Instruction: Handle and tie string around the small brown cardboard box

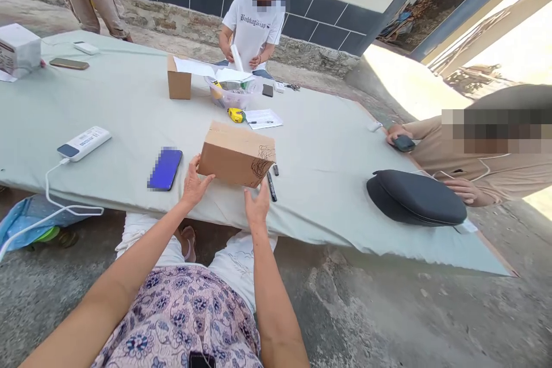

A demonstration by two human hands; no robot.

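Between my two hands is a brown cardboard box (233,155), tilted, with black scribbled lines near its right corner. My left hand (195,183) grips its left side, thumb along the lower front edge. At the lower right corner, my right hand (257,204) holds the box with its fingers partly hidden behind it. A black marker (271,186) lies on the table just right of the box, its cap (276,169) beside it. To the left of my left hand rests a phone (167,169) with a blue screen.
On the cloth-covered table (328,144) are a white power bank (84,144) with a cable, a yellow tape measure (236,115), paper (264,119), a plastic basket (235,95), another box (179,83) and a black case (416,198). People are across and at right.
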